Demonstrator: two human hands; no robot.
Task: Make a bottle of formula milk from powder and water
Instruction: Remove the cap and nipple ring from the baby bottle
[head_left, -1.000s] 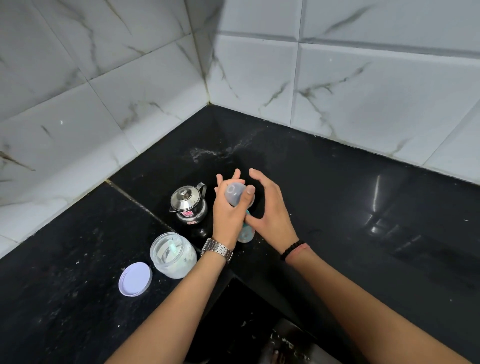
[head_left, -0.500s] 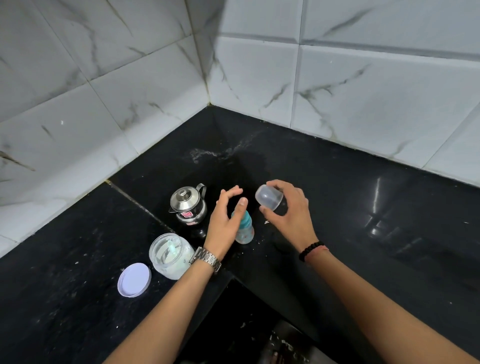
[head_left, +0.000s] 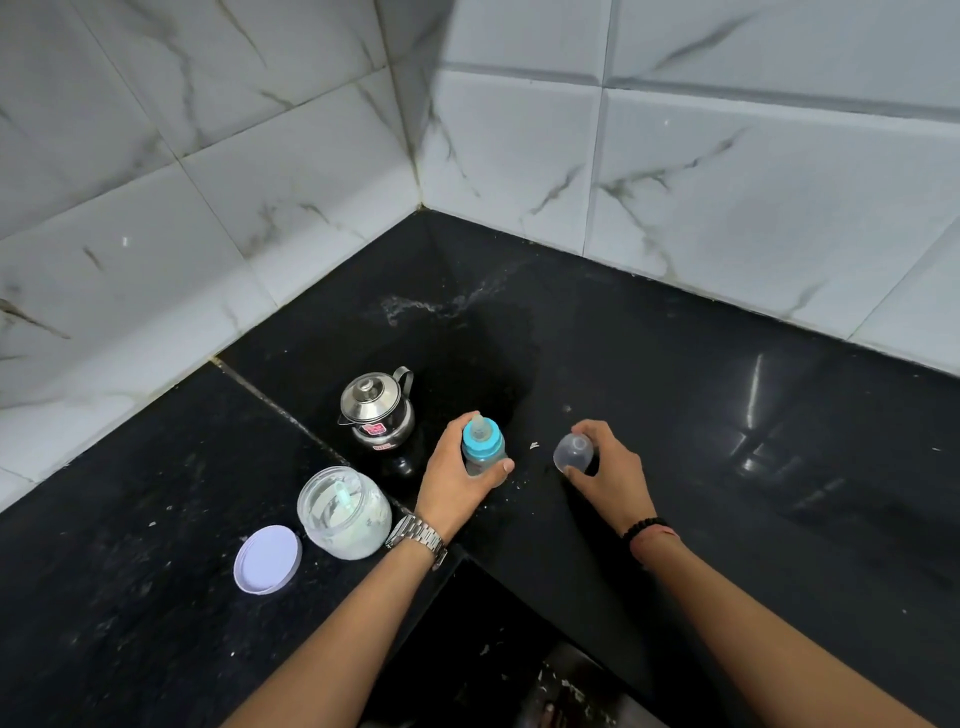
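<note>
Fingers of the left hand (head_left: 453, 480) curl round the baby bottle (head_left: 483, 448), which stands upright on the black surface (head_left: 727, 441) with its blue collar and teat uncovered; the thumb presses the bottle's near side. Well apart to the right, the right hand (head_left: 608, 470) pinches the clear dome cap (head_left: 573, 452) between thumb and fingertips, low over the surface; whether the cap touches the stone cannot be told. Just behind and left of the bottle stands a small steel kettle (head_left: 376, 410) with its lid on. Nearer the person, beside the left wrist, sits an open clear jar (head_left: 344, 512) holding white powder, a scoop faintly visible inside. Its pale round lid (head_left: 267, 558) lies flat just left of the jar. White specks dot the surface round the bottle. Marbled white tiles (head_left: 727, 182) line the corner behind.
</note>
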